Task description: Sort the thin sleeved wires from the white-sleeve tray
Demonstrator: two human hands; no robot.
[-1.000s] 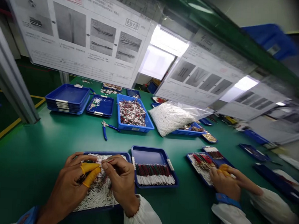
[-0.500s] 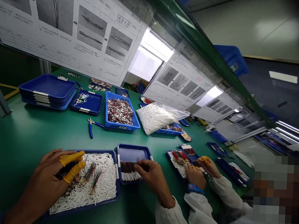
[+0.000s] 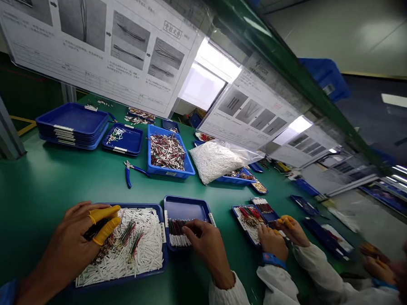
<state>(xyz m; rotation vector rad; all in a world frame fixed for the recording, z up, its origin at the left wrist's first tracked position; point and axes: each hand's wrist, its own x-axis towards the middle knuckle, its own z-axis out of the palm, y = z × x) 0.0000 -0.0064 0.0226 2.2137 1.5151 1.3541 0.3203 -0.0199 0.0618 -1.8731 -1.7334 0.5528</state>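
My left hand point(image 3: 78, 241), with yellow finger cots on thumb and forefinger, rests over the left side of a blue tray point(image 3: 162, 259) full of white sleeves. It holds a bundle of dark, red and green wires point(image 3: 117, 241) that fans out over the sleeves. My right hand point(image 3: 207, 243) reaches into a second blue tray point(image 3: 187, 208) just to the right. Its fingertips are pinched at a neat row of sleeved wires point(image 3: 176, 227) lying there.
A co-worker's hands point(image 3: 279, 236) work at small trays to my right. Farther back lie blue pliers point(image 3: 130, 171), a bin of red and green wires point(image 3: 167, 153), a bag of white sleeves point(image 3: 216, 160) and stacked blue trays point(image 3: 71, 125). Instruction sheets hang overhead.
My right hand left the sleeve tray and moved right to the tray with the sleeved wires. My left hand stayed over the sleeves, its wire bundle now in plain view. The view swung right.
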